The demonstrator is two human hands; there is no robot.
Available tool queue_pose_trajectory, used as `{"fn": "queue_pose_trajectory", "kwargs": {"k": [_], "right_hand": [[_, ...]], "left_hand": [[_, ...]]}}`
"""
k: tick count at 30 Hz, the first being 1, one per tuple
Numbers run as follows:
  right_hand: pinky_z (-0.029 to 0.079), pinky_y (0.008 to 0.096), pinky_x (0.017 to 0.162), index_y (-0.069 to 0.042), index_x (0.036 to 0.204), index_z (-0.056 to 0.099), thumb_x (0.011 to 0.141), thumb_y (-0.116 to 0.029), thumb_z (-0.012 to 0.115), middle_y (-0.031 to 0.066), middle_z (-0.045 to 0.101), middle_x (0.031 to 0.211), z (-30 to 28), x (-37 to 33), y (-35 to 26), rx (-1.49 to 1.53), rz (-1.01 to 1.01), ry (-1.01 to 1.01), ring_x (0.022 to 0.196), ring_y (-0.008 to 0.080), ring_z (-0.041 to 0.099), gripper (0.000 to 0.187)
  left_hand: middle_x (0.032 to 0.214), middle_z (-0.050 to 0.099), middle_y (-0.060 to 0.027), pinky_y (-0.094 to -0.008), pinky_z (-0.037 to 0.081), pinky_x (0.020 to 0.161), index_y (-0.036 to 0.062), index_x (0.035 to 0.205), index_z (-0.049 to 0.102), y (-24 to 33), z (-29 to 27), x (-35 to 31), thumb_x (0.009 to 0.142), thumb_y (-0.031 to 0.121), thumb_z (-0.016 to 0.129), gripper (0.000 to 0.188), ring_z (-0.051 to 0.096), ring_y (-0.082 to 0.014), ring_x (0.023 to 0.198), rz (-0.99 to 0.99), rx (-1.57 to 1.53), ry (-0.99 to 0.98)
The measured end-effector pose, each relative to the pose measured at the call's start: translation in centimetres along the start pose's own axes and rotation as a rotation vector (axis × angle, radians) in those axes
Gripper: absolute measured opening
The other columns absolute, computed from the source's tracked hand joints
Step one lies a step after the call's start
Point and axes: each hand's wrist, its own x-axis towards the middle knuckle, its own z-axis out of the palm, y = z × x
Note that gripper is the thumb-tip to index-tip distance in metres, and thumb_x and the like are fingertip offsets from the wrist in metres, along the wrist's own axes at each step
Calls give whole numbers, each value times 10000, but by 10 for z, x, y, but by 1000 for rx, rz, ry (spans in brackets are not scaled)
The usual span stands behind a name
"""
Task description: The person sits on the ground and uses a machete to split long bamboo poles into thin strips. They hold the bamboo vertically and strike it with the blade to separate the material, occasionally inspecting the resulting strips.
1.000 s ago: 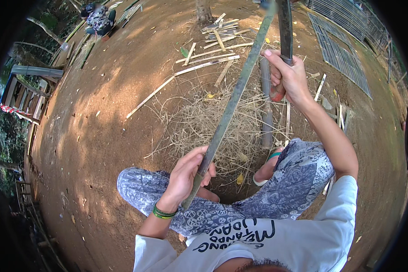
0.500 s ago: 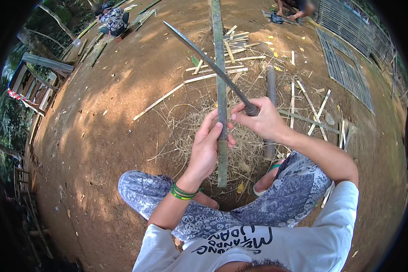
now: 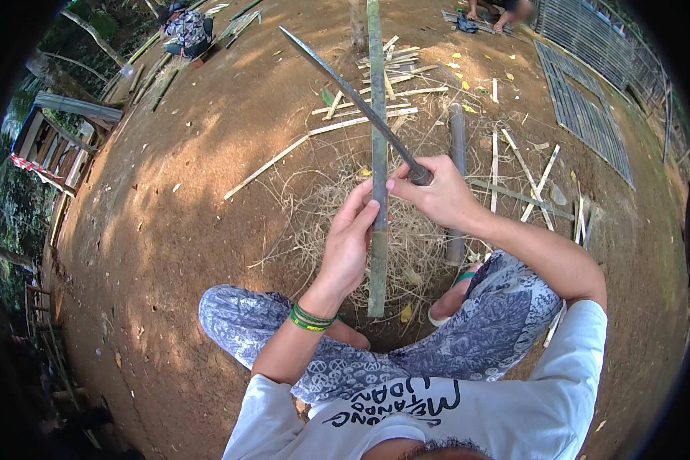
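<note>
My left hand (image 3: 350, 238) is closed round a long green bamboo strip (image 3: 378, 264), which stands lengthwise in front of me and runs past the top of the view. A darker joint crosses the strip near my left thumb. In my right hand (image 3: 442, 192) is a machete (image 3: 354, 93), gripped by its dark handle, its long blade slanting up to the left and crossing over the strip. My right thumb tip touches or nearly touches the strip, just above my left fingers. Below both hands lies a heap of pale bamboo shavings (image 3: 414, 253).
A bamboo tube (image 3: 457, 146) lies right of the shavings. Split bamboo pieces (image 3: 399, 65) are piled ahead, with more strips (image 3: 540, 184) to the right. Slatted bamboo panels (image 3: 583, 111) lie at the far right. Two people sit farther off, one at the far left (image 3: 189, 31), another far right.
My right hand and the machete have shifted slightly left and up, bringing my right thumb to the strip. The strip's upper part has swung slightly right; my left hand keeps its hold.
</note>
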Motion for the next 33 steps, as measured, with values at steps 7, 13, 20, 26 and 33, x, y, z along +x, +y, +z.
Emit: {"fn": "queue_pose_trajectory", "kwargs": {"k": [7, 13, 20, 26, 33], "right_hand": [[399, 273, 538, 13, 834, 697, 869, -179, 701, -7, 584, 617, -1, 0, -1, -29, -42, -15, 600, 44, 482, 196], [420, 280, 559, 3, 825, 691, 846, -171, 697, 1, 596, 637, -5, -6, -8, -59, -19, -119, 618, 50, 501, 176], [371, 239, 533, -18, 805, 670, 899, -182, 741, -56, 547, 614, -19, -8, 1, -41, -129, -22, 588, 20, 475, 202], [315, 276, 479, -26, 778, 679, 902, -301, 749, -52, 503, 539, -33, -8, 0, -122, -23, 118, 525, 36, 442, 310], [378, 339, 482, 15, 777, 706, 878, -286, 749, 77, 523, 503, -26, -11, -8, -377, -154, 12, 466, 127, 481, 320]], "left_hand": [[1182, 611, -13, -287, 444, 845, 36, 1420, 489, -2, 2, 8, 1028, 109, 467, 400, 547, -100, 972, 15, -88, 25], [1118, 612, -25, -318, 452, 848, 37, 1384, 509, 2, -7, 23, 1030, 97, 447, 364, 559, -132, 954, 94, -164, 140], [1016, 586, -26, -350, 465, 849, 65, 1320, 517, 9, -32, 33, 1029, 83, 442, 301, 570, -173, 917, 156, -318, 189], [966, 545, -26, -335, 447, 829, 62, 1304, 508, 14, -42, 35, 1015, 109, 398, 312, 539, -160, 874, 186, -306, 182], [866, 436, -20, -261, 414, 645, 22, 1308, 467, 21, -33, 31, 979, 114, 336, 365, 428, -117, 739, 117, -324, 121]]}}
